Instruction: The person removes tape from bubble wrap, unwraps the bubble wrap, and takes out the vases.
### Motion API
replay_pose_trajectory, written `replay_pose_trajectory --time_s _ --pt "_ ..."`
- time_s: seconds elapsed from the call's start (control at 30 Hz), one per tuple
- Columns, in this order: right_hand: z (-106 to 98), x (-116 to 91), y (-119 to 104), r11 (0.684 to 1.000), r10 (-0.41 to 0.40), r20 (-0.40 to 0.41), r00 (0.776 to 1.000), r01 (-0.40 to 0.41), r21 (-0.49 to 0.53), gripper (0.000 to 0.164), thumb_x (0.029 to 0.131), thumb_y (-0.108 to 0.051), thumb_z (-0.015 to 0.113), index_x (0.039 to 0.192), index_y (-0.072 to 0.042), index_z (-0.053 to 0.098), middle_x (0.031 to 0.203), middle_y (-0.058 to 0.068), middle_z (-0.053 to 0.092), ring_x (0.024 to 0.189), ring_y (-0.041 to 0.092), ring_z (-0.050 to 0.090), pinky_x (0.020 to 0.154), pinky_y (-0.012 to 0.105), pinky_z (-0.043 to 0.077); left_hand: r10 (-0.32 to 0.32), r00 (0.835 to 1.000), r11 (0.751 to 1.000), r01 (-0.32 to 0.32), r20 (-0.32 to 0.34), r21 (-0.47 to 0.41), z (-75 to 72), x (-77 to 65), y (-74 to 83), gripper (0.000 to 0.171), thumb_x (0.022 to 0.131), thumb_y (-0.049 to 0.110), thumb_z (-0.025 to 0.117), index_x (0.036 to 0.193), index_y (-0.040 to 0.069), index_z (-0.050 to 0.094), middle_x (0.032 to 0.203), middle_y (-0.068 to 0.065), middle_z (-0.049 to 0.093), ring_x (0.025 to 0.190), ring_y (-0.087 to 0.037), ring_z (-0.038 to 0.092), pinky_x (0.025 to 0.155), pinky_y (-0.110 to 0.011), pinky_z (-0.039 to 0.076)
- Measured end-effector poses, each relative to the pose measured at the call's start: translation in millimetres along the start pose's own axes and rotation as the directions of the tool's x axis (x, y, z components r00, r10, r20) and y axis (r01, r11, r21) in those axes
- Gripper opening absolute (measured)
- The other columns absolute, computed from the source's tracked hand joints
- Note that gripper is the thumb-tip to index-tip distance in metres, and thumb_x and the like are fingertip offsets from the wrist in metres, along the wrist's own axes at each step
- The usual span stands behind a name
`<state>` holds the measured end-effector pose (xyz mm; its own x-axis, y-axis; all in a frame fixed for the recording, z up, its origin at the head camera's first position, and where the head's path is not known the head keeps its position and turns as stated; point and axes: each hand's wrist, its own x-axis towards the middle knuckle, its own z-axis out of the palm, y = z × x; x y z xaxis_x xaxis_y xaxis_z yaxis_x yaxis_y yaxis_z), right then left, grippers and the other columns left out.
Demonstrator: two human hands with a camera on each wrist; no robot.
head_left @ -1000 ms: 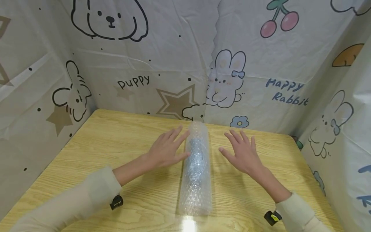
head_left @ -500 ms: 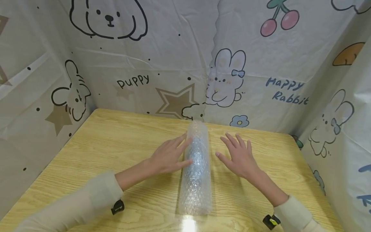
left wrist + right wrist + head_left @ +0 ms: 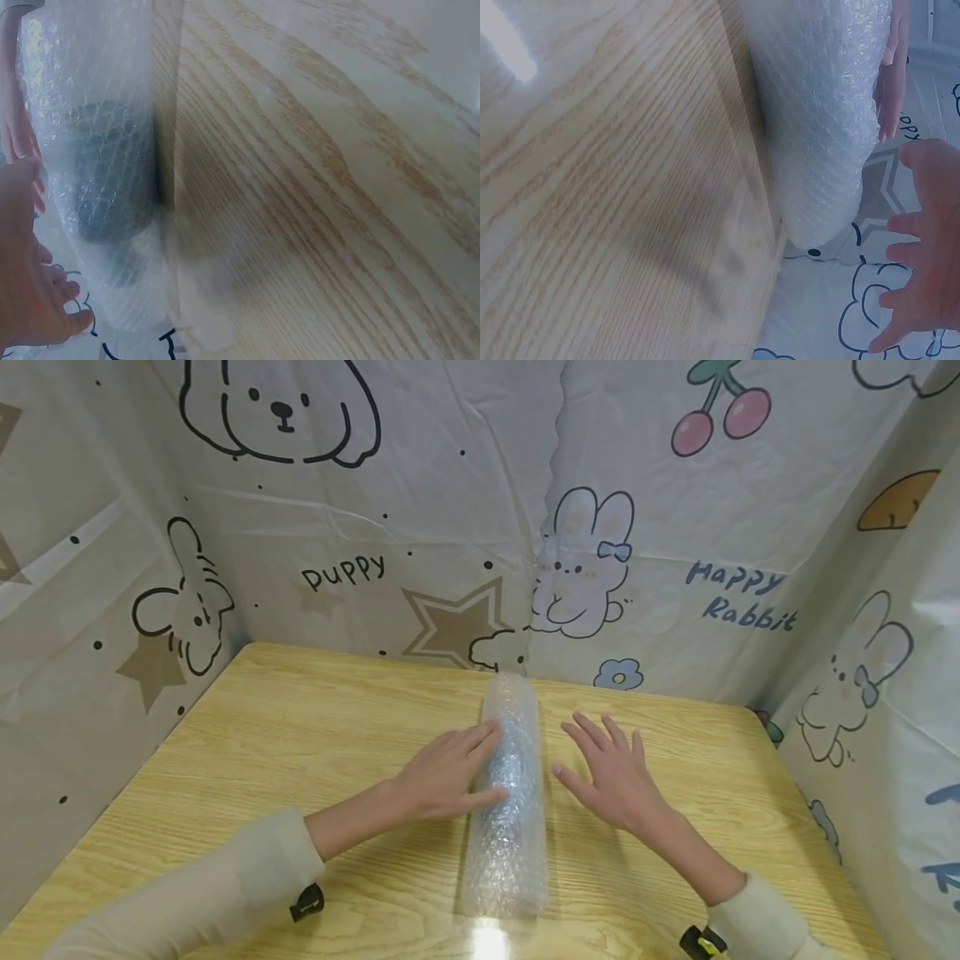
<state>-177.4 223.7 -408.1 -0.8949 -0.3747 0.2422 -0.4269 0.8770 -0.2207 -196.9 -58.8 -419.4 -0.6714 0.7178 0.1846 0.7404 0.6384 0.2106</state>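
A long bubble-wrapped bundle point(image 3: 506, 860) lies lengthwise on the table between both hands. Through its clear layers a dark bluish shape point(image 3: 112, 180) shows, wide with a narrower end; its kind is blurred by the wrap. My left hand point(image 3: 442, 777) is at the bundle's left side, fingers stretched over its upper half; whether they touch it I cannot tell. To the right, my right hand point(image 3: 611, 777) hovers with spread fingers, apart from the wrap. The right wrist view has the bundle's pale bubbly side point(image 3: 817, 120) beside that hand's fingers.
The wood-grain table point(image 3: 300, 718) is bounded at the back by a printed cloth point(image 3: 450, 485) with cartoon animals. More cloth hangs at the left and right sides. Black wrist straps point(image 3: 307, 902) show under both sleeves.
My left hand has slid right and a little nearer, its fingers now further over the bundle. My right hand has drifted slightly left and nearer. The bundle stays in place.
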Motion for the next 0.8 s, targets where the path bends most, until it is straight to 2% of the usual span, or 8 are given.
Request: replay_pose_trajectory --time_s 0.57,0.7,0.8 --pt "4.9 -6.0 -7.5 1.0 -0.015 0.013 1.0 0.015 0.008 0.065 0.098 -0.051 0.057 0.15 -0.014 0.045 0.157 0.012 0.037 0.143 0.047 0.025 0.104 0.08 0.016 0.059 0.995 0.998 -0.061 0.083 0.018 10.3 4.9 1.4 0.087 0.099 0.065 0.04 0.158 0.004 0.022 0.164 -0.012 0.019 0.15 -0.028 0.019 0.12 -0.05 0.018" --pt "5.7 -5.8 -11.4 0.999 -0.02 0.026 0.999 0.019 0.038 0.066 0.098 -0.051 0.056 0.151 -0.013 0.045 0.157 0.012 0.036 0.143 0.047 0.025 0.104 0.078 0.022 0.07 0.993 0.996 -0.075 0.1 0.042 12.4 6.4 0.7 0.086 0.099 0.066 0.038 0.159 0.006 0.023 0.164 -0.01 0.02 0.15 -0.025 0.017 0.121 -0.047 0.015" --pt "6.0 -5.9 -15.3 0.995 -0.022 0.046 0.999 0.018 0.103 0.067 0.099 -0.049 0.056 0.151 -0.01 0.043 0.157 0.014 0.036 0.142 0.045 0.029 0.107 0.07 0.029 0.074 0.991 0.995 -0.08 0.111 0.053 13.5 6.6 0.4 0.087 0.098 0.067 0.037 0.159 0.007 0.022 0.164 -0.009 0.019 0.15 -0.024 0.015 0.121 -0.045 0.013"
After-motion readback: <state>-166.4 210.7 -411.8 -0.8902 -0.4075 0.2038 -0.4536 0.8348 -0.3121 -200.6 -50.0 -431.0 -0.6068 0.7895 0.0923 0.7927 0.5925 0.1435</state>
